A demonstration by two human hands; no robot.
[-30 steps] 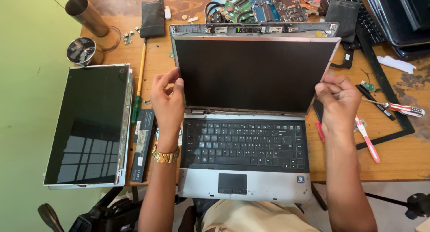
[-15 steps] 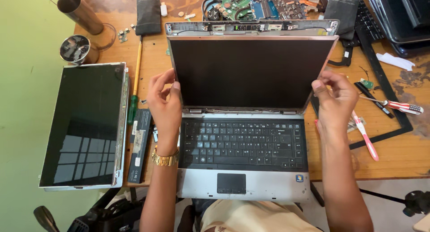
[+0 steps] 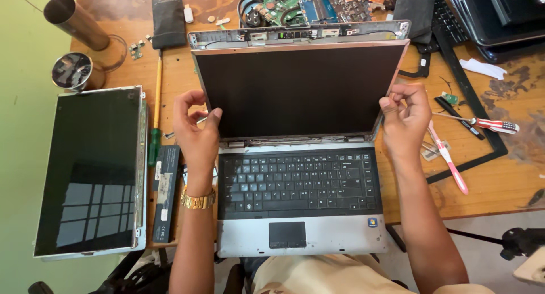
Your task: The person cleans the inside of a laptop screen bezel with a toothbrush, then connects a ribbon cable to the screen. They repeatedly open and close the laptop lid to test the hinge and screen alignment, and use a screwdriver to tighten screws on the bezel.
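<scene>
An open grey laptop sits at the desk's front edge with its bezel removed. A bare dark screen panel stands in the lid frame, tilted slightly forward of it. My left hand pinches the panel's left edge near its bottom corner; a gold watch is on that wrist. My right hand grips the panel's right edge at mid height. The black keyboard lies below both hands.
A spare screen panel lies at the left, a black battery beside it. A yellow-shafted screwdriver, pink tool, striped screwdriver, black bezel frame, circuit boards and two metal cylinders crowd the wooden desk.
The panel's top has come a little forward off the lid frame. Both hands have kept their hold on its side edges, shifting only slightly.
</scene>
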